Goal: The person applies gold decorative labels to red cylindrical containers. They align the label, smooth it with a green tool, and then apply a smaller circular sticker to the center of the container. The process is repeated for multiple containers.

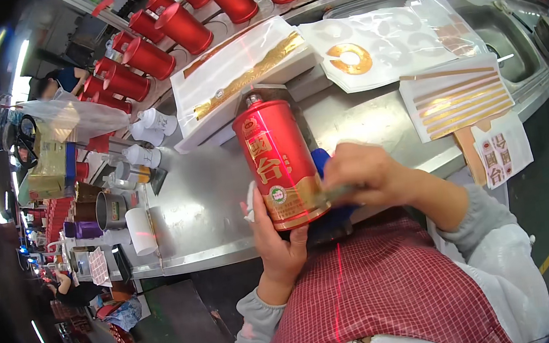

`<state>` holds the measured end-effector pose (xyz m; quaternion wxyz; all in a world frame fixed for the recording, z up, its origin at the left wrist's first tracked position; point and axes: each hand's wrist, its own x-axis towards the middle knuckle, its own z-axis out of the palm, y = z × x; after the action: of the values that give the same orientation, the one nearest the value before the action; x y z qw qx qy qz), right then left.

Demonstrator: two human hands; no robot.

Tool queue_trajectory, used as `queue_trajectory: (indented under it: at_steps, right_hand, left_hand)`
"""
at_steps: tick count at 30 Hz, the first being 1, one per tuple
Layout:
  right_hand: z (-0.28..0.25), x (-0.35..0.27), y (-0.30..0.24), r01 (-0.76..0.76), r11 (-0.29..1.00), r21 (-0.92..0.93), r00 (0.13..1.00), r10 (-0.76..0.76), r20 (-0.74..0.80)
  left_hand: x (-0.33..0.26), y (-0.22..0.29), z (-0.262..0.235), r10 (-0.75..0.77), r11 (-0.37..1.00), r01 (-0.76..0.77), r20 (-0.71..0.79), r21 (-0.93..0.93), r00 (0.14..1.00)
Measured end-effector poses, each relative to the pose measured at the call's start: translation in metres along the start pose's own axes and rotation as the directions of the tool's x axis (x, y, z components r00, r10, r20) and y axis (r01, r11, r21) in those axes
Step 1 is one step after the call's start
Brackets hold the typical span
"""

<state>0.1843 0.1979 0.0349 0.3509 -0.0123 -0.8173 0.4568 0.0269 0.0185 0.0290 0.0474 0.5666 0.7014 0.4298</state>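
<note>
Factory line, steel table (211,205). Red bottle (279,164) held tilted above table edge, near apron. Left hand (278,238) grip closed round base, steadying. Right hand (362,175) pinches gold strip against lower band (pressing flat, likely). Gold label sheets (457,95) within reach, right.

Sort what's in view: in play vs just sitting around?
In play: red bottle gripped by left hand; right hand pressing at its gold band.

Lying about: row of red bottles, gold strip sheet, white tray, metal worktable, white cups.
</note>
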Motion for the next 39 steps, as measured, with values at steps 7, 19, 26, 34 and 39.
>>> queue_trajectory:
  at_steps: [7,19,26,34,39]
  right_hand:
    - [0.005,-0.002,-0.005,0.047,0.998,-0.035,0.998,-0.048,-0.041]
    - [-0.004,0.008,0.010,-0.110,0.994,-0.023,0.987,0.106,-0.121]
    - [-0.002,0.013,0.021,-0.047,0.955,-0.292,0.965,-0.033,-0.260]
    - [0.003,0.010,0.009,-0.044,0.964,-0.264,0.971,-0.021,-0.239]
    - [-0.011,0.014,-0.001,-0.223,0.974,0.031,0.975,0.222,0.028]
  left_hand:
    - [-0.002,-0.012,0.003,-0.022,1.000,0.022,-0.002,-0.003,1.000]
    - [-0.004,-0.005,0.005,-0.001,1.000,0.001,-0.001,0.018,1.000]
    - [-0.005,-0.005,0.006,-0.051,0.997,0.050,-0.013,-0.067,0.999]
    - [-0.003,-0.008,0.005,0.031,0.999,-0.031,-0.025,0.016,0.999]
    - [-0.011,-0.015,0.007,-0.048,0.996,0.048,-0.005,-0.070,0.999]
